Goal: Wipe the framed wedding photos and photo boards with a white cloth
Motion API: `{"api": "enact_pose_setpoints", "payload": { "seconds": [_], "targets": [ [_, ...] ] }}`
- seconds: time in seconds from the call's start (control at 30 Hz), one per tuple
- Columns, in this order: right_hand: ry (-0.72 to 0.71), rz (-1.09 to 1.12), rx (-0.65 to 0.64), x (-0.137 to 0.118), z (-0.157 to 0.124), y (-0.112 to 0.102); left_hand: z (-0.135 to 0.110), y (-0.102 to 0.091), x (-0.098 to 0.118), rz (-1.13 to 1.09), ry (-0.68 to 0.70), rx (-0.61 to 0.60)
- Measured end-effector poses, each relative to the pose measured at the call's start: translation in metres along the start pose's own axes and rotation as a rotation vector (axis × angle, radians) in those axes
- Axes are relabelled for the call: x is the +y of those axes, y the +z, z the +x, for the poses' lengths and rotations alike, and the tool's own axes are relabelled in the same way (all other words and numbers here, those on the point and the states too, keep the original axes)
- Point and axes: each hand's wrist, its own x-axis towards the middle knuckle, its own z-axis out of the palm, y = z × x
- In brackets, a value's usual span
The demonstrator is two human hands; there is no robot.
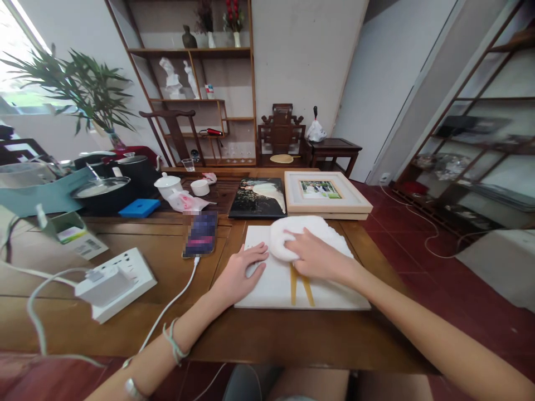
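- My left hand: fingers apart, laid palm down on the left part of a flat white rectangular panel with a smooth, matte face.
- My right hand: fingers bent over a white, fluffy, rounded wad of soft material; cannot tell whether they pinch it or only press.
- Wad position: on the upper part of the panel, plush surface, edge uneven at right; exact fibre not determinable.
- Two narrow, flat, yellow strips on the panel, nearer me than the wad, splayed apart towards me.
- Panel rests on a brown, glossy wooden worktop.
- Beyond it, side by side: a glossy black rectangular picture panel showing a pale gown, and a pale wooden picture frame with broad white mat and small green-toned photograph.
- To my left: a white plastic power strip, and a phone with its screen pixelated.
- Labels: an opened green-and-white cardboard carton bears a barcode; its print is illegible. No brand legible.
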Motion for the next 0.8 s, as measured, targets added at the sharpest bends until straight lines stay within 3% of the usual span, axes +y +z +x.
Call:
{"api": "enact_pose_setpoints", "payload": {
  "seconds": [0.2, 0.3, 0.4, 0.67, 0.8],
  "targets": [
    [-0.147, 0.065, -0.174, -0.058, -0.061, -0.007, 0.0, 0.002, -0.002, 0.015, 0.012, -0.001],
    [-0.153, 0.092, -0.208, -0.07, -0.071, -0.01, 0.0, 0.002, -0.003, 0.019, 0.016, -0.002],
    [-0.076, 0.072, -0.154, -0.06, -0.058, -0.01, 0.0, 0.002, -0.003, 0.019, 0.012, -0.002],
    [0.08, -0.153, -0.013, -0.004, 0.021, -0.008, 0.0, 0.0, 0.0, 0.004, -0.01, -0.004],
    [0.05, -0.17, -0.005, -0.001, 0.029, -0.005, 0.0, -0.001, 0.002, 0.0, -0.024, -0.002]
  ]
}}
